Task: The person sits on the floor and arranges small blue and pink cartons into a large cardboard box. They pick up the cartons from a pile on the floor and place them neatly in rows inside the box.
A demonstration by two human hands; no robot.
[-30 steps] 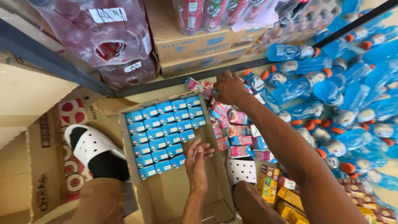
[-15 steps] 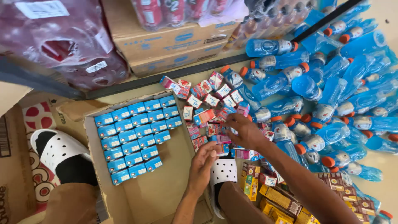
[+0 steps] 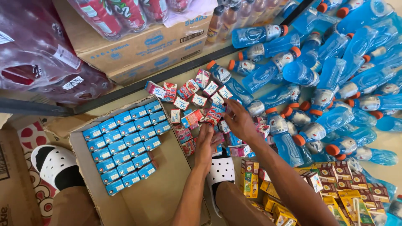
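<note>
Head view, the only one: since half a second ago the camera has tipped, so the cardboard tray (image 3: 146, 196) sits lower and further right in frame, and the two hands have drawn closer together over the heap of small pink and red drink cartons (image 3: 197, 100). The right hand (image 3: 239, 121) has moved from the heap's middle towards its left part; its fingers curl down onto the cartons and seem to pinch one, though the grip is hidden beneath the palm, so I cannot tell whether it holds anything. The left hand (image 3: 208, 142) lies just beside it, fingers narrow and pointed up at a red carton (image 3: 212, 115), touching the pile; whether it grasps is also unclear.

The heap lies on the floor between the tray and the blue bottles (image 3: 331, 83), spilling just past the tray's right edge. Several cartons are covered by the hands, so an exact count fails; roughly twenty show.

Inside the tray, blue cartons (image 3: 123, 146) stand packed in about five rows, near thirty in all. The bottles run off the right edge, well over twenty visible. Two white perforated clogs show, one (image 3: 52, 163) left of the tray, one (image 3: 221, 171) under the forearms. Yellow juice boxes (image 3: 335, 188) are cut off at the bottom right.
</note>
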